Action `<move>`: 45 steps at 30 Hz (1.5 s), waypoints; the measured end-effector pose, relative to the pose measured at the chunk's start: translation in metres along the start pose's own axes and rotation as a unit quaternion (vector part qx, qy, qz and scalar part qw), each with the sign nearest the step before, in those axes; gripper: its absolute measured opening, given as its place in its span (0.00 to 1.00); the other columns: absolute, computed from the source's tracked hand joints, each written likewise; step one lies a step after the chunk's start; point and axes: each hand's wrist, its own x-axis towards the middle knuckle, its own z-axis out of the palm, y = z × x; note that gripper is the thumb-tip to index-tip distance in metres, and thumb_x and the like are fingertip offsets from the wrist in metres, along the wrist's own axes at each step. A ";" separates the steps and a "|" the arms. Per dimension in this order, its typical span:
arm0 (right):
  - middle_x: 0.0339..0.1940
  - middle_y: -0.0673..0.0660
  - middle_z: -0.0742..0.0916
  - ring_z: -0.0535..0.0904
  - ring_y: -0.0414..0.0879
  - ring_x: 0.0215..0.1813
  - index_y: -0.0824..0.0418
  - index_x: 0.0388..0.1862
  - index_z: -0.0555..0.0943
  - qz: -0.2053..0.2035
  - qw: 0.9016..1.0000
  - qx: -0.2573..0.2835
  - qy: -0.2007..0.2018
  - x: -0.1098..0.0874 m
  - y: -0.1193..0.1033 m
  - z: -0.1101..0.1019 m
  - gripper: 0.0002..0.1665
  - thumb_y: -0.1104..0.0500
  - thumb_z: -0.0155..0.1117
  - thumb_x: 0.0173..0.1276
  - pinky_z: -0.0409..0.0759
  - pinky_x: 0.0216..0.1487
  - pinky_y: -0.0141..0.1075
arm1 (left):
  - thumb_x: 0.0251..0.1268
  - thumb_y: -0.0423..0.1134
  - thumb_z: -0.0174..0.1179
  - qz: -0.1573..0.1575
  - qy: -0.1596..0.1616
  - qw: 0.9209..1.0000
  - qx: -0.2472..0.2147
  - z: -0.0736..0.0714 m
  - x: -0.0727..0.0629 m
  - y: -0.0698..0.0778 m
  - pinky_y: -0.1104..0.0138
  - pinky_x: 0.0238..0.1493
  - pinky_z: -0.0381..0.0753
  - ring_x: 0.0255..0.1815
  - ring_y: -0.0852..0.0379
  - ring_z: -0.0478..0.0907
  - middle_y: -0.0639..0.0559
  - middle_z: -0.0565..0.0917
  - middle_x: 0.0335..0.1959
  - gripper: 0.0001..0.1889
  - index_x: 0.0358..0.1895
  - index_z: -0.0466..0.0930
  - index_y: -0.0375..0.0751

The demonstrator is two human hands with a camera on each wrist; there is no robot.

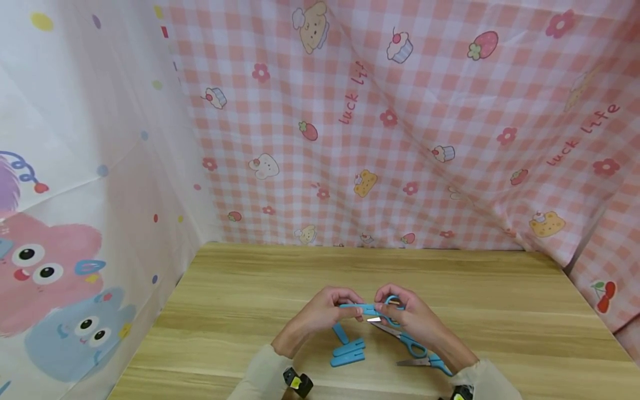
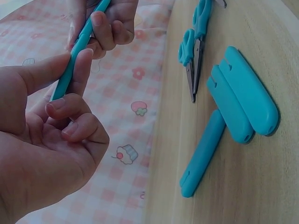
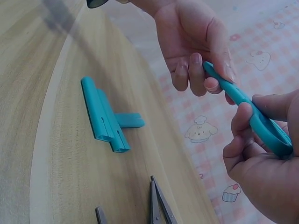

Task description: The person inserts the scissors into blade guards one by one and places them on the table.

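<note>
Here are scissors [image 3: 267, 132], one pair, gripped by right hand [image 1: 409, 311] at three o'clock; cover [image 1: 367, 309], one, pinched by left hand [image 1: 324, 309] at nine; shared long axis nine-to-three.

The wood-grain tabletop [image 1: 240, 278] is light yellow-brown, with long darker streaks; behind its far edge hangs a pink-and-white checked cloth [image 1: 430, 105], which has some soft folds; on this cloth are printed cupcakes [image 1: 400, 50], strawberries [image 1: 485, 44], pink flowers [image 1: 560, 24], animal heads [image 1: 365, 183] and the red words "luck life" [image 1: 584, 135]; at the right side one sees also red cherries [image 1: 605, 297]; on the left hangs a white cloth [image 1: 65, 122] with coloured dots [image 1: 42, 21]; it carries a pink star-shaped cartoon figure [image 1: 65, 244] with round eyes, and below it a blue one [image 1: 65, 350]; a purple figure [image 1: 7, 186] is cut by the left border.
</note>
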 end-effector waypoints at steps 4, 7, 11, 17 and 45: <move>0.42 0.57 0.78 0.78 0.51 0.38 0.66 0.48 0.74 0.005 1.000 0.003 -0.003 0.000 -0.001 0.000 0.15 0.56 0.61 0.74 0.79 0.41 0.38 | 0.68 0.34 0.62 -0.002 -0.001 1.000 -0.004 -0.001 0.001 0.000 0.69 0.38 0.70 0.33 0.60 0.80 0.47 0.88 0.32 0.04 0.41 0.86 0.41; 0.42 0.58 0.78 0.77 0.52 0.38 0.68 0.50 0.72 0.004 1.000 0.009 -0.010 0.001 -0.001 -0.002 0.16 0.56 0.59 0.75 0.79 0.42 0.40 | 0.68 0.34 0.62 0.001 0.000 1.000 -0.006 -0.001 0.001 0.001 0.69 0.38 0.70 0.32 0.60 0.79 0.47 0.88 0.32 0.05 0.41 0.86 0.41; 0.41 0.58 0.76 0.76 0.51 0.36 0.71 0.51 0.70 -0.004 1.000 0.017 -0.021 0.000 -0.001 -0.004 0.17 0.58 0.57 0.75 0.79 0.43 0.41 | 0.68 0.35 0.62 -0.001 0.003 1.000 0.002 -0.001 0.001 0.002 0.69 0.33 0.66 0.27 0.60 0.72 0.48 0.88 0.32 0.05 0.41 0.87 0.42; 0.41 0.59 0.75 0.76 0.50 0.35 0.74 0.52 0.68 -0.006 0.999 0.022 -0.023 0.002 0.000 -0.006 0.17 0.61 0.56 0.75 0.77 0.40 0.36 | 0.68 0.36 0.62 0.000 0.007 1.000 0.011 -0.001 0.003 0.001 0.67 0.37 0.69 0.36 0.47 0.79 0.48 0.88 0.32 0.05 0.41 0.87 0.44; 0.35 0.60 0.81 0.79 0.62 0.42 0.62 0.49 0.73 0.014 0.998 -0.018 0.053 0.017 0.008 -0.010 0.11 0.60 0.60 0.73 0.76 0.43 0.41 | 0.71 0.40 0.60 -0.049 0.055 0.997 0.020 -0.007 0.014 0.001 0.67 0.31 0.65 0.29 0.57 0.66 0.56 0.75 0.28 0.08 0.47 0.87 0.48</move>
